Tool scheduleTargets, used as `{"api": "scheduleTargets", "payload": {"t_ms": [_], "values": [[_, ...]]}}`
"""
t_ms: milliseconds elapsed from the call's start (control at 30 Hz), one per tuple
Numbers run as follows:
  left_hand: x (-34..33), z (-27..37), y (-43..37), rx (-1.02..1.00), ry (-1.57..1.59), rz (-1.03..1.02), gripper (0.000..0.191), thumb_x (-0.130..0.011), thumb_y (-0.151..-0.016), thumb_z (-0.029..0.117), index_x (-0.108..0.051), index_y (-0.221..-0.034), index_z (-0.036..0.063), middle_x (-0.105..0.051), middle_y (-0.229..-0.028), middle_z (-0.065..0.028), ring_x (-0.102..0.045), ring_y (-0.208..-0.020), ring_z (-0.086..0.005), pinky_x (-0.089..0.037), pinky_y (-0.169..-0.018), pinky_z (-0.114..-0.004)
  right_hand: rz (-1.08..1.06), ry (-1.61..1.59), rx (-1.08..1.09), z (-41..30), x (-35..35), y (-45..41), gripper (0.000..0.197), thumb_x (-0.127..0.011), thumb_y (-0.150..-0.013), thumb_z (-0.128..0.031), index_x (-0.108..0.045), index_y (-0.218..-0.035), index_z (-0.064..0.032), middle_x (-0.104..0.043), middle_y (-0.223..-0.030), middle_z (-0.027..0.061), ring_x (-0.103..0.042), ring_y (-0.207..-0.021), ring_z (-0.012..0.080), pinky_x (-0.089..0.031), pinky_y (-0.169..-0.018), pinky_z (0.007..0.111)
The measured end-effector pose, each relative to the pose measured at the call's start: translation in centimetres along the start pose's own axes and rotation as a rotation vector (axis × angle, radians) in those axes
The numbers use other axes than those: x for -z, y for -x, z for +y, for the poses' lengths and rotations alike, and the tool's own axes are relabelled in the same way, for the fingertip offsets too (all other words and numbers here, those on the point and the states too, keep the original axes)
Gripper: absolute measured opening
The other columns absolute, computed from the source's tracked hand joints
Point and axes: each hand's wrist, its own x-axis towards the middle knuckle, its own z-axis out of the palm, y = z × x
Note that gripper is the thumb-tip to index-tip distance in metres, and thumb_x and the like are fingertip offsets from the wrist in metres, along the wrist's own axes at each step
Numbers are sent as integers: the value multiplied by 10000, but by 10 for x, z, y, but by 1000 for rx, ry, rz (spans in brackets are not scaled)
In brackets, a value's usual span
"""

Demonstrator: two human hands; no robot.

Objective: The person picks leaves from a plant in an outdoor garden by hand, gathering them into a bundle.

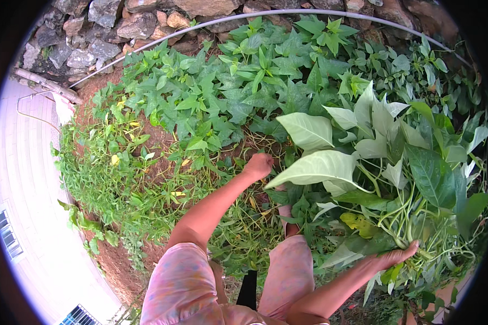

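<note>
My right hand (398,256) is closed around the stems of a large bunch of leafy green vines (406,195), whose pale leaf undersides face up and spread to the right of my body. One yellowed leaf (359,224) shows within the bunch. My left hand (261,165) is curled into a fist low among the vine stems at the near edge of the growing leaf bed (244,89). Whether a stem lies between its fingers cannot be made out.
A rough stone wall (138,26) runs behind the bed, with a grey pipe (268,13) curving before it. Pale paving (37,162) with metal drain grates (79,316) lies at the left. Bare reddish soil (118,260) borders it. A wooden pole (49,84) lies at the bed's far left corner.
</note>
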Motion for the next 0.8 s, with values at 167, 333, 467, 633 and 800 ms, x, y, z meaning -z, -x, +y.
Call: {"api": "scheduleTargets", "payload": {"t_ms": [167,333,467,633,800], "values": [[-56,-10,-66,-96,-83,64,159,-470,-705,81,-593,-768,2,-587,-758,-166,-574,-693,-257,-449,-650,-336,-18,112,-252,61,34,-42,445,-515,-711,-393,-472,-1025,-81,-482,-1020,91,-474,-885,249,-414,-748,414],[-90,-26,-117,415,1084,471,126,-442,-759,113,-527,-818,40,-556,-769,-65,-534,-642,-255,-429,-581,-365,-149,71,-388,84,47,-65,478,-514,-695,-408,-463,-1040,-81,-488,-978,91,-480,-846,247,-430,-699,420],[-86,-32,-146,537,2115,717,106,-471,-778,141,-470,-875,97,-512,-759,-52,-467,-604,-185,-394,-520,-299,-154,93,-353,91,56,-84,456,-516,-695,-399,-477,-1023,-85,-496,-966,79,-485,-835,234,-433,-667,396],[-66,-20,-170,497,2144,547,129,-477,-780,170,-453,-896,118,-499,-707,-55,-462,-548,-183,-365,-449,-288,-170,71,-411,95,53,-81,433,-514,-702,-392,-489,-1004,-82,-502,-952,78,-491,-824,226,-437,-649,391],[-62,3,-168,507,1943,574,128,-470,-784,187,-452,-893,121,-495,-690,-55,-458,-525,-186,-358,-427,-286,-213,132,-343,97,56,-86,412,-511,-710,-377,-494,-985,-70,-520,-907,78,-514,-766,219,-454,-623,370]]}}
